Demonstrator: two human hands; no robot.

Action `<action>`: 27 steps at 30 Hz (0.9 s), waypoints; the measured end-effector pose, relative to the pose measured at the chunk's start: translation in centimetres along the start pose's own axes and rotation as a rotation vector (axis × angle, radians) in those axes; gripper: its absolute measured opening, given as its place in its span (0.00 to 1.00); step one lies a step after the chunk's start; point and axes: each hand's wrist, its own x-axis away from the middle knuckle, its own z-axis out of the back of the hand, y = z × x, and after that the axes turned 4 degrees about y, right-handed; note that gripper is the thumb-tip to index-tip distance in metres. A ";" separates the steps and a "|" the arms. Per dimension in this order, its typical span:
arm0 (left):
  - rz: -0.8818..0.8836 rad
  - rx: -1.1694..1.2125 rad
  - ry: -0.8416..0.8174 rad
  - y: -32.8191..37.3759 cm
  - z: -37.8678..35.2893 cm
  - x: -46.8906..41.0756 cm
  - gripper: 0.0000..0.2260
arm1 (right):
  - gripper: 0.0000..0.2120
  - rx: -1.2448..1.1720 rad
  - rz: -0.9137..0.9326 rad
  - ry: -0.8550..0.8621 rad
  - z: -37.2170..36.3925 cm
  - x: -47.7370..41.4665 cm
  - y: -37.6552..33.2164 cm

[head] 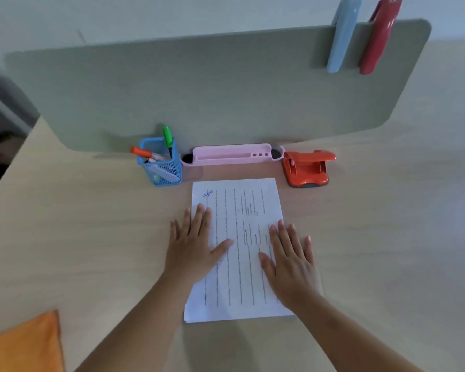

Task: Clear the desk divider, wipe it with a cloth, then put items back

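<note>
Grey-green rounded desk divider (212,84), pale blue clip (342,36) and red clip (379,36) hung on top right edge, printed paper sheet (239,210) pressed by left hand (193,245) and right hand (290,261), fingers (200,218) spread

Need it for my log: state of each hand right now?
Left hand: open, flat on the printed sheet.
Right hand: open, flat on the same sheet.
</note>
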 end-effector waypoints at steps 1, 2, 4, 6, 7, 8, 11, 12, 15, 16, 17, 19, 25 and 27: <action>-0.013 0.024 0.001 -0.2 0.3 -0.4 0.42 | 0.32 0.002 0.004 -0.012 0.2 -0.8 0.1; -0.031 0.031 0.008 -0.4 0.4 -0.6 0.41 | 0.32 0.002 0.005 -0.027 0.5 -1.5 0.2; -0.082 -0.011 0.032 -1.0 0.5 -0.5 0.39 | 0.32 -0.002 -0.006 -0.030 0.9 -2.6 0.1; -0.115 -0.030 0.035 -1.7 0.4 -0.3 0.39 | 0.32 -0.013 -0.018 -0.022 1.1 -3.3 -0.1; -0.121 -0.025 0.039 -2.1 0.3 -0.2 0.39 | 0.32 -0.014 -0.021 -0.017 1.2 -3.5 -0.2; -0.119 -0.017 0.045 -2.3 0.3 -0.2 0.39 | 0.32 -0.011 -0.022 -0.011 1.2 -3.6 -0.3; -0.107 -0.019 0.059 -2.6 0.2 -0.4 0.38 | 0.31 -0.008 -0.012 0.007 1.1 -4.2 -0.1; -0.102 -0.026 0.062 -2.6 0.2 -0.5 0.38 | 0.31 -0.013 -0.009 0.008 1.1 -4.5 0.0; -0.086 -0.025 0.095 -2.6 -0.1 -0.9 0.38 | 0.31 -0.002 -0.002 0.031 0.9 -4.9 0.2; -0.081 -0.015 0.098 -2.6 -0.1 -1.1 0.38 | 0.31 0.002 -0.002 0.037 0.9 -5.0 0.3; -0.077 -0.009 0.098 -2.6 0.0 -1.1 0.37 | 0.31 0.007 -0.002 0.037 1.0 -5.1 0.3; -0.068 -0.012 0.106 -2.7 -0.2 -1.3 0.37 | 0.31 0.018 -0.005 0.037 0.8 -5.3 0.5; -0.034 0.084 0.143 -2.9 -0.2 -1.7 0.36 | 0.32 -0.016 -0.016 0.052 0.7 -5.9 0.8; -0.017 0.168 0.170 -2.8 0.3 -1.2 0.36 | 0.34 -0.104 -0.022 0.081 1.1 -5.6 0.6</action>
